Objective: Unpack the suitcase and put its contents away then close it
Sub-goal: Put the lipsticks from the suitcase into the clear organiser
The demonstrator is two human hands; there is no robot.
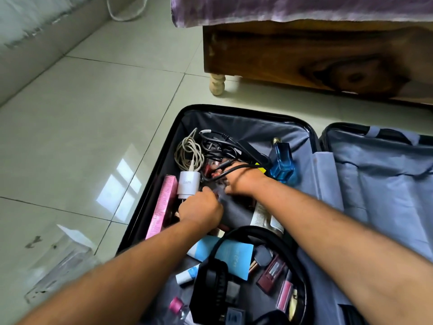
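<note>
An open black suitcase [248,109] with grey lining lies on the floor, its lid half [386,174] to the right. Inside are a white charger [188,185] with a coiled cable [187,152], black cables [222,146], a blue perfume bottle [282,161], a pink box [162,204], black headphones [212,287], a light blue tube [232,255] and several cosmetics. Both hands reach into the middle. My left hand [201,209] is curled among small items below the charger. My right hand [241,179] lies under a black cable, fingers closed on small items I cannot make out.
A wooden bed [316,59] with a purple cover [293,8] stands just beyond the suitcase, one turned leg [217,84] near its far corner. A clear plastic box [63,266] sits on the tiled floor [93,137] at the left. A wall runs along the far left.
</note>
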